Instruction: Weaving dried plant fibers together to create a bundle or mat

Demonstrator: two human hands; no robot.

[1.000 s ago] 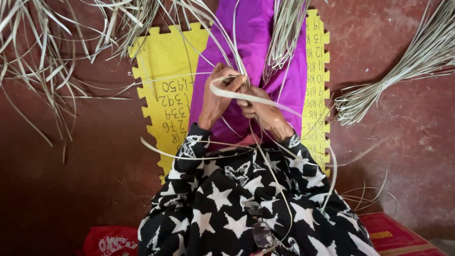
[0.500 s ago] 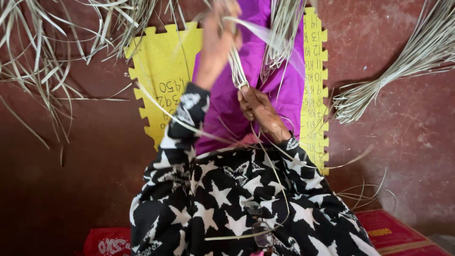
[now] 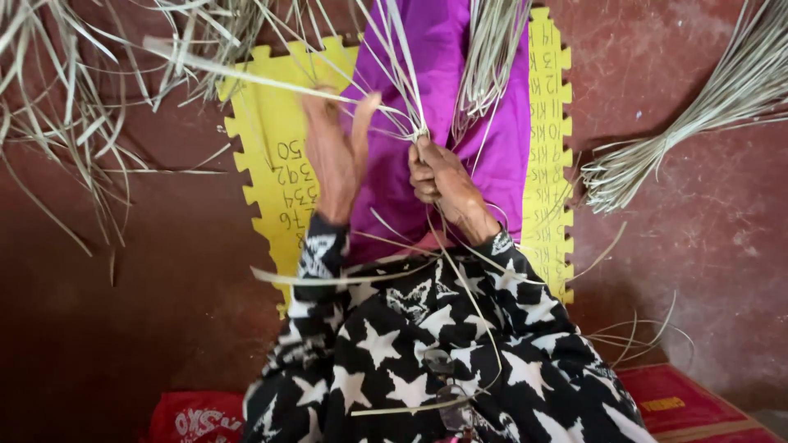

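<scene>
**Q:** What are your hands on?

**A:** A fan of pale dried leaf strips [image 3: 402, 78]. My right hand [image 3: 439, 176] is clamped shut on the point where the strips gather, just above my lap, over the purple cloth [image 3: 443, 49]. From that pinch the strips spread up and away from me. My left hand [image 3: 336, 152] is just left of the pinch, blurred, with the fingers open and apart. One long strip [image 3: 238, 75] crosses it and runs off to the upper left; I cannot tell whether my fingers grip it.

**Q:** And around the pinch?

**A:** Beneath the purple cloth lies a yellow foam mat [image 3: 279, 123] with notched edges and handwriting on it. A second tuft of strips [image 3: 488, 61] hangs just right of the pinch. Loose strips trail down from it across my black sleeves with white stars [image 3: 410, 328]. Far right of it, a tied bundle of strips [image 3: 681, 123] lies on the reddish floor [image 3: 698, 246]. To the far upper left is a scattered heap of strips [image 3: 74, 98].
</scene>
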